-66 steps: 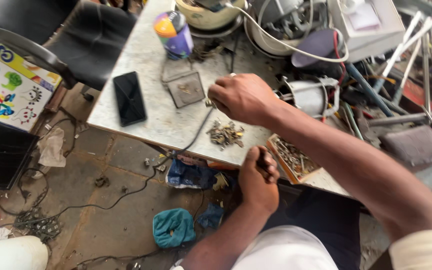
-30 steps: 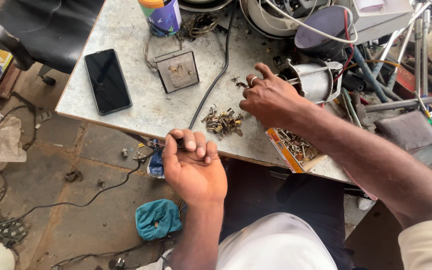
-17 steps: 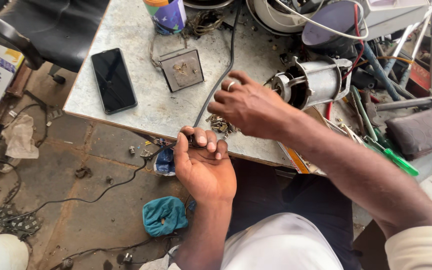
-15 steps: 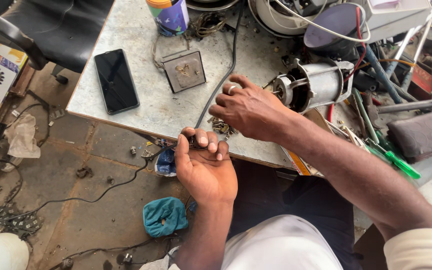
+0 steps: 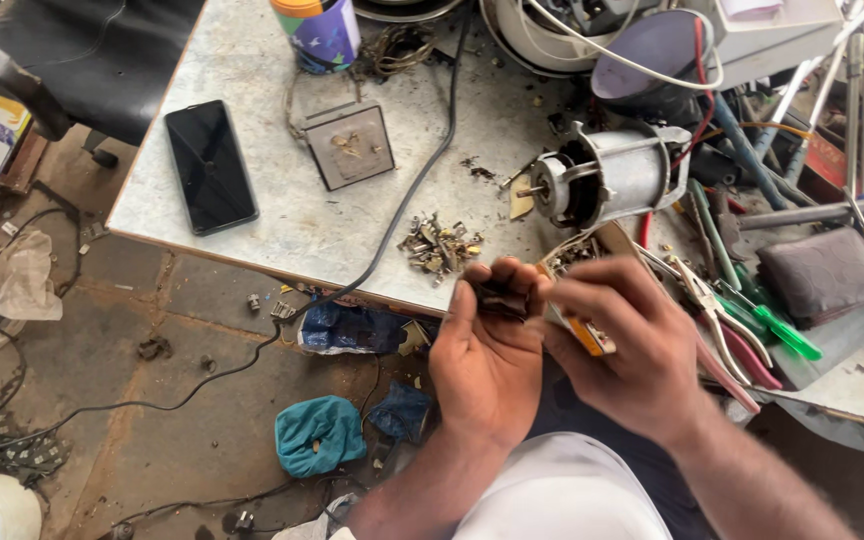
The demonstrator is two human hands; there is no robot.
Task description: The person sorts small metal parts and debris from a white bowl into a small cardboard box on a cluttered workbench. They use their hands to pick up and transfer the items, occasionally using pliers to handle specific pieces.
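Observation:
My left hand is cupped palm-up just below the table edge, fingers curled around a small dark part. My right hand sits beside it, its fingertips pinched on the same dark part from the right. Both hands hover off the front edge of the grey worktable. A pile of small screws and metal bits lies on the table just above my hands. A silver electric motor lies on its side to the upper right.
A black phone and a square grey switch plate lie on the table's left half. A black cable crosses the table to the floor. Pliers and green-handled screwdrivers lie at right. Blue cloth is on the floor.
My right hand has left the table by the motor and come down to meet my left hand. Both now pinch the small dark part; the left hand has shifted right.

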